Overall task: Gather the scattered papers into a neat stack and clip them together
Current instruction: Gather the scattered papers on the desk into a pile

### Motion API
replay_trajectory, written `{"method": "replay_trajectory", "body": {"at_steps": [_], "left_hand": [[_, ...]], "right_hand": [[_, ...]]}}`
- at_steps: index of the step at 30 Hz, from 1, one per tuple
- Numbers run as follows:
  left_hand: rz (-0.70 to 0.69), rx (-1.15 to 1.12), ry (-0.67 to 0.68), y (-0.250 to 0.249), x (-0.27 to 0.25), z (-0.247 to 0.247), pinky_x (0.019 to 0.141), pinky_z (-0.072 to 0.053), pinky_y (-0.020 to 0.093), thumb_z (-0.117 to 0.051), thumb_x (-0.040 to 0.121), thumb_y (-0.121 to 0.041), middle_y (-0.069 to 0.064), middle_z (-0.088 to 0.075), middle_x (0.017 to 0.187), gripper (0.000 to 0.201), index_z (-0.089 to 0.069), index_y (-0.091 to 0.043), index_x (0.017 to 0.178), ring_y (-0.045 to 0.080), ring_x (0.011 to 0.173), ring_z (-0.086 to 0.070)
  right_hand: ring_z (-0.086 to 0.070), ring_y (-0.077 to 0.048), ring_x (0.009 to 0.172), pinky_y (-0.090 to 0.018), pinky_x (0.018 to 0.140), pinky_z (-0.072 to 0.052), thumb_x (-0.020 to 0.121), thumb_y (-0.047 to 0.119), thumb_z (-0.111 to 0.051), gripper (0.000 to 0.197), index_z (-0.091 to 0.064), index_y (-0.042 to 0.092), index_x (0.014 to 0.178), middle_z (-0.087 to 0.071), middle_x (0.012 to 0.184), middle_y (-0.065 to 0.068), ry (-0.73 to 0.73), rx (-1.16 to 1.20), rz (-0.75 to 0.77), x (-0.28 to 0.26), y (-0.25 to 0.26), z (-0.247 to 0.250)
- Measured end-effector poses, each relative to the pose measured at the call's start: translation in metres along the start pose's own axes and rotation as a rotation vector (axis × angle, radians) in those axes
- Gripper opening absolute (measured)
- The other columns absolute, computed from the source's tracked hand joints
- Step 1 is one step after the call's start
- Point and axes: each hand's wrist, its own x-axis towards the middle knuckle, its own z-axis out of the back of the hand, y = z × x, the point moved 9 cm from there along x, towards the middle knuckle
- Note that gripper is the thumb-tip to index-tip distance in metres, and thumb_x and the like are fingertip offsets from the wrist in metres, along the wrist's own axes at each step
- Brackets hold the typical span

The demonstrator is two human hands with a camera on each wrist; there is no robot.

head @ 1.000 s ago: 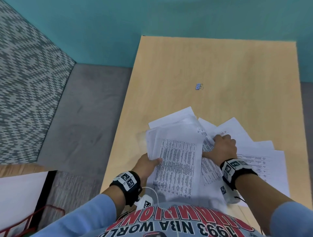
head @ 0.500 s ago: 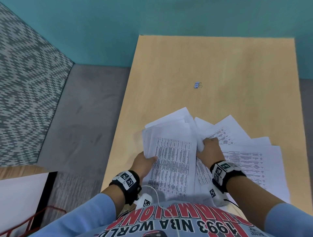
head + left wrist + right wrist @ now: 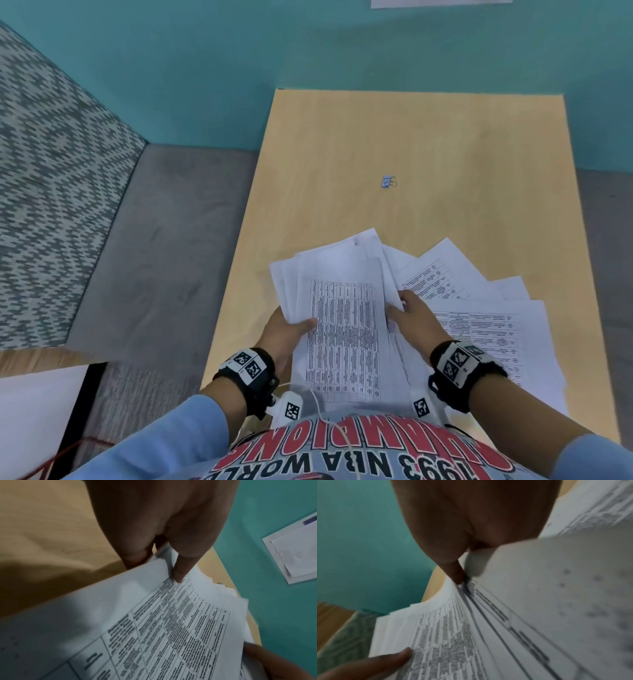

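Several printed sheets form a rough stack [image 3: 342, 329] at the table's near edge. My left hand [image 3: 291, 325] grips the stack's left edge, thumb on top of it. My right hand [image 3: 407, 311] pinches the right edge, its thumb on top and its fingers hidden under the sheets. In the left wrist view the left hand [image 3: 163, 561] has its thumb on the printed stack [image 3: 154, 628]. In the right wrist view the right hand [image 3: 462, 568] clamps the stack [image 3: 453, 635] on its edge. More loose sheets [image 3: 479, 329] fan out to the right. A small blue binder clip [image 3: 388, 181] lies farther back.
The wooden table [image 3: 445, 137] ends at a teal wall at the back. A grey padded bench [image 3: 154, 240] runs along its left side. A white sheet is fixed to the wall [image 3: 295, 550].
My right hand has moved left from the fanned sheets to the right edge of the stack. The stack now looks more gathered between both hands.
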Motion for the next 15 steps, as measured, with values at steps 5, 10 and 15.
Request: {"method": "replay_trajectory", "body": {"at_steps": [5, 10, 15], "left_hand": [[-0.018, 0.000, 0.076, -0.006, -0.011, -0.004, 0.103, -0.054, 0.042, -0.090, 0.084, -0.020, 0.000, -0.077, 0.126, 0.055, -0.067, -0.022, 0.134, 0.024, 0.120, -0.070], [-0.141, 0.025, 0.064, -0.047, -0.039, -0.004, 0.108, -0.048, 0.039, -0.086, 0.088, -0.023, -0.001, -0.078, 0.126, 0.049, -0.069, -0.017, 0.133, 0.007, 0.106, -0.070], [-0.480, -0.012, 0.111, -0.125, -0.095, 0.000, 0.104, -0.057, 0.032, -0.081, 0.092, -0.009, -0.003, -0.079, 0.126, 0.041, -0.070, -0.013, 0.131, 0.010, 0.117, -0.074]], "right_hand": [[-0.065, -0.014, 0.109, -0.043, 0.106, -0.050, 0.086, 0.051, -0.078, 0.049, -0.063, 0.020, 0.121, -0.069, 0.117, 0.010, 0.096, 0.139, -0.040, -0.018, -0.005, -0.001], [-0.074, -0.014, 0.097, -0.024, 0.075, -0.054, 0.087, 0.026, -0.082, 0.028, -0.072, 0.023, 0.114, -0.077, 0.103, 0.009, -0.005, -0.048, 0.139, -0.034, 0.018, 0.028], [-0.078, -0.006, 0.090, -0.022, 0.080, -0.060, 0.085, 0.018, -0.085, 0.023, -0.079, 0.017, 0.107, -0.083, 0.098, 0.006, -0.118, 0.202, 0.336, -0.085, 0.072, 0.078]]}}
